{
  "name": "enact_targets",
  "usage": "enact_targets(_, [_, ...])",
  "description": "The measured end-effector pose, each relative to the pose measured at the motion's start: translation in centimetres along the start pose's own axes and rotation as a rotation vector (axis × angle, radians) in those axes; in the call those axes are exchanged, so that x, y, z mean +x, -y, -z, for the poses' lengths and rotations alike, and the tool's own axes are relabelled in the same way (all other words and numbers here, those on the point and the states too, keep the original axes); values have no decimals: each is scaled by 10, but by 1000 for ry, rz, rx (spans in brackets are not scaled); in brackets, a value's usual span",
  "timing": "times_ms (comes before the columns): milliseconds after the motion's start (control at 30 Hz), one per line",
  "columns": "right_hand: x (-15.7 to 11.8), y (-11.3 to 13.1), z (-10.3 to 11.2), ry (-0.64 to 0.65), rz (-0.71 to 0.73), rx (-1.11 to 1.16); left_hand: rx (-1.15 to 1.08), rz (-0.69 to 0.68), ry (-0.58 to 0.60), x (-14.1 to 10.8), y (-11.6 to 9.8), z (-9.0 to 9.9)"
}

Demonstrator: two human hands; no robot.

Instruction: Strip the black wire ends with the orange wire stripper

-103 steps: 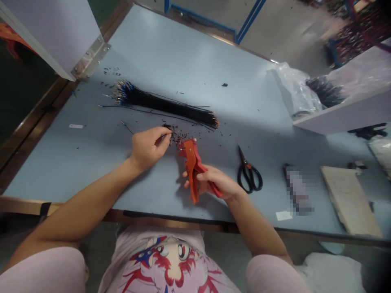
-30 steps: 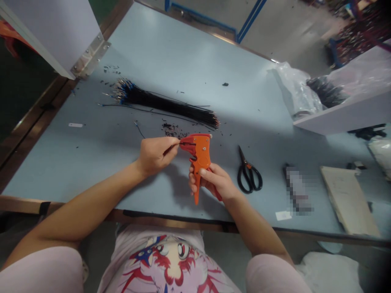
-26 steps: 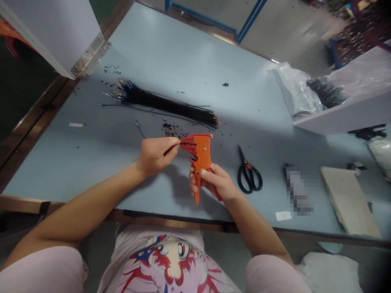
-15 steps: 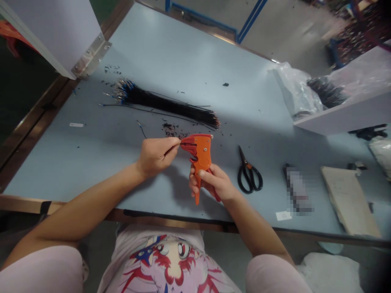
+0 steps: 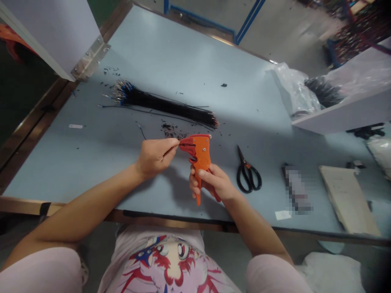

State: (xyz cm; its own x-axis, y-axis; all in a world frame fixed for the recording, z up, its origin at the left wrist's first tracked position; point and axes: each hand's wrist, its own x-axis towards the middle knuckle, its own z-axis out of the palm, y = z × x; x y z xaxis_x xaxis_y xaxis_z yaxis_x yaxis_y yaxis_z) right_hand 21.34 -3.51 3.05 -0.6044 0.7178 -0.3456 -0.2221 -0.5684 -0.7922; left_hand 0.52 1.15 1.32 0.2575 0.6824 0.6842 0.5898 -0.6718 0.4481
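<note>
The left hand [image 5: 155, 158] pinches its fingers [image 5: 171, 142] tight together on a thin wire [image 5: 182, 144]. The end of the wire goes into the front of the orange wire stripper [image 5: 200, 156]. The right hand [image 5: 212, 183] wraps its fingers [image 5: 206, 174] around the wire stripper's handle and clamps it, holding the tool up over the blue table [image 5: 171, 69]. Just above the wire stripper lie small black bits [image 5: 170, 131]. Farther above it lies a big bunch of black wires [image 5: 161, 106]. One loose wire [image 5: 141, 131] lies up and to the left of it. To the right of it are black scissors [image 5: 248, 176], and farther right is a flat piece of cardboard [image 5: 346, 199].
</note>
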Motion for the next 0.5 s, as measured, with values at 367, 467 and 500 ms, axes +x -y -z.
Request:
enact_targets(367, [-1,0,-1,8,3,29,7,-27,6,-1,2,1])
enact_targets(467, [0,0,-1,13,12,20,13,-18,18,-1,2,1])
enact_targets(500, [0,0,-2,12,14,15,16,-16,22,-1,2,1])
